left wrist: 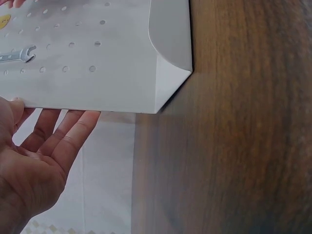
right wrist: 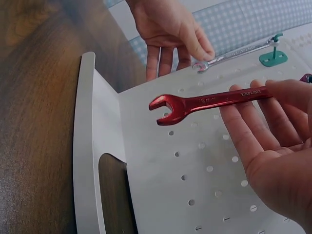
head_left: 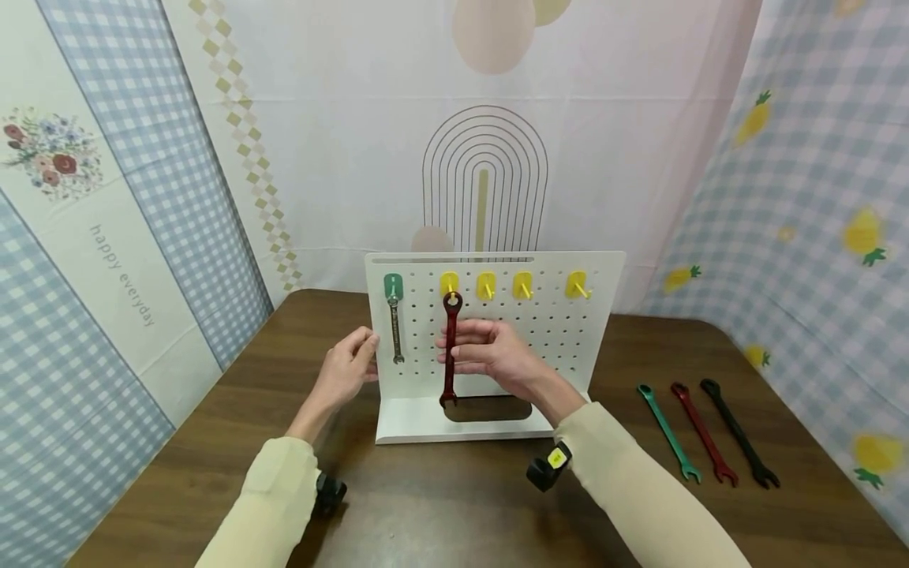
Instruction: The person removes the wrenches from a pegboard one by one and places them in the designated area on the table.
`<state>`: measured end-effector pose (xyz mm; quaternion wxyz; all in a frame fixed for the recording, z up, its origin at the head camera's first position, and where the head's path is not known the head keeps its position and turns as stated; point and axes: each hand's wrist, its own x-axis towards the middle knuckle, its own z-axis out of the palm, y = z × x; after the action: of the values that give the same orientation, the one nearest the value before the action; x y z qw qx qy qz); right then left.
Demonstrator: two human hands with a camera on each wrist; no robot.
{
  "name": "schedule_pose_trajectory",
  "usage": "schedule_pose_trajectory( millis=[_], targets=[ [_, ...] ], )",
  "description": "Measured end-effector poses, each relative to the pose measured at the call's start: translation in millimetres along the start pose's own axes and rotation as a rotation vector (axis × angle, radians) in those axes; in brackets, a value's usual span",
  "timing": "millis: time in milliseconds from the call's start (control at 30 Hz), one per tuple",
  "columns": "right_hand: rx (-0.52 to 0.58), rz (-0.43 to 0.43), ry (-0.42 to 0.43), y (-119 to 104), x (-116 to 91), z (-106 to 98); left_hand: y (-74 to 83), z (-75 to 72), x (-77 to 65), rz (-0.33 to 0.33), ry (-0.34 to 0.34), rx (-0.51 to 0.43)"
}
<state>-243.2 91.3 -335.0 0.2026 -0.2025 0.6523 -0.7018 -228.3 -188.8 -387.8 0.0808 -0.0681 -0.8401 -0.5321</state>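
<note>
The right hand (head_left: 500, 355) pinches the glossy red wrench (head_left: 450, 339) between thumb and fingers, its ring end up at a yellow hook (head_left: 449, 280) near the top edge of the white, hole-punched board (head_left: 554, 331); whether it hangs there, I cannot tell. The left hand (head_left: 346, 367) grips the board's left edge, fingers behind. By the upper left corner hangs a shiny silver wrench (head_left: 396, 331). Three slim wrenches (head_left: 705, 432) lie near the wood-grain table (head_left: 426, 505)'s right edge.

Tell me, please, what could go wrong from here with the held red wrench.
The red wrench might slip, as the right hand only pinches it. Its ring end, overlapping the yellow hook, might not catch. The pegboard might shift if pushed, since the left hand holds only one edge.
</note>
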Motion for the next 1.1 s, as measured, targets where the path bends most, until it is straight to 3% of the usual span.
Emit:
schedule_pose_trajectory(
  millis=[200, 1100],
  targets=[
    [-0.03, 0.014, 0.031, -6.8, -4.7, 4.1, 1.9, -1.6, 2.0, 0.005, 0.003, 0.001],
    [0.04, -0.007, 0.022, -16.7, -17.4, 10.9, 0.8, 1.3, -2.1, -0.018, 0.017, -0.019]
  ],
)
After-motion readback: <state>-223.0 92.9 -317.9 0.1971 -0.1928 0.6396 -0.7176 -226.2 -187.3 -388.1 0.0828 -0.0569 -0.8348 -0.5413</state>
